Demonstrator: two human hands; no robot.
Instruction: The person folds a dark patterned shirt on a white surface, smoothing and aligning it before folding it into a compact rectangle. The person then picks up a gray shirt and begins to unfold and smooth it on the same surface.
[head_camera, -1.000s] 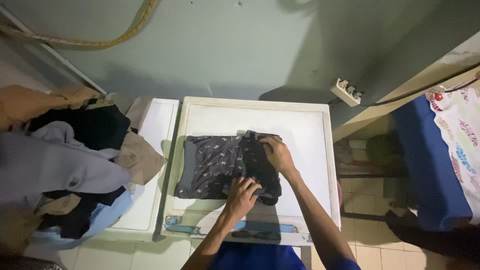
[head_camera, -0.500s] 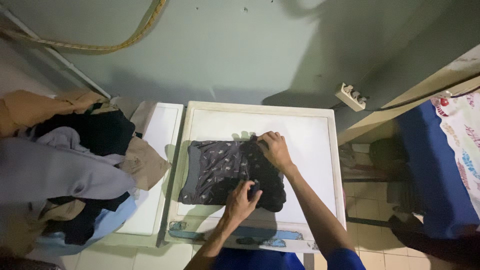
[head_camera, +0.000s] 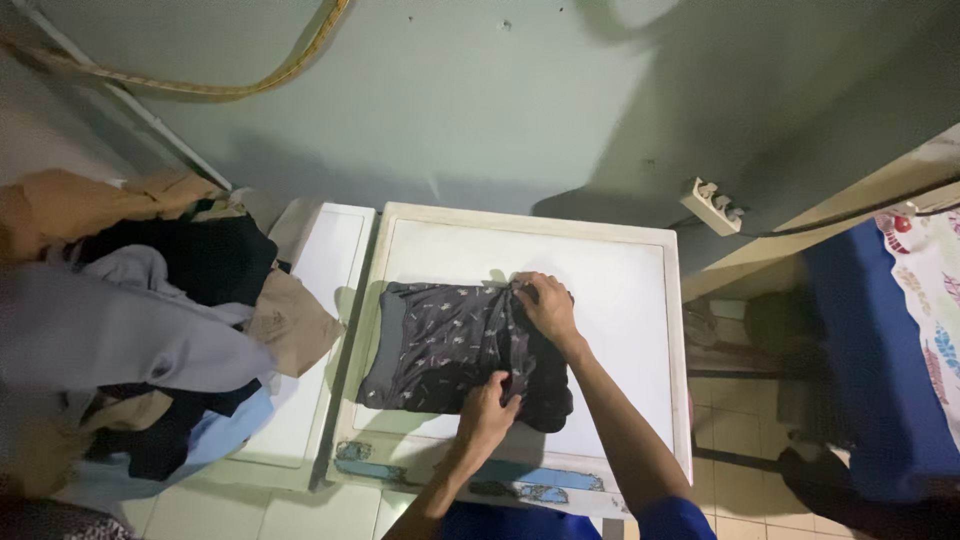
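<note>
Dark patterned garment (head_camera: 440, 345) on white table (head_camera: 620, 300), left hand (head_camera: 490, 405) and right hand (head_camera: 545, 305) each pinching its folded edge

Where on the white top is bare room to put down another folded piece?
The white top is bare right of the dark patterned garment, and along the far edge. Both hands crowd the garment's right side; the clothes pile fills the left.

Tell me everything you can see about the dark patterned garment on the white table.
The dark garment is soft grey-black cloth with small pale marks all over, partly folded into a rough rectangle, its right side bunched. It lies flat on the white table, left of centre. The left hand grips its near edge; the right hand pinches its far edge.
</note>
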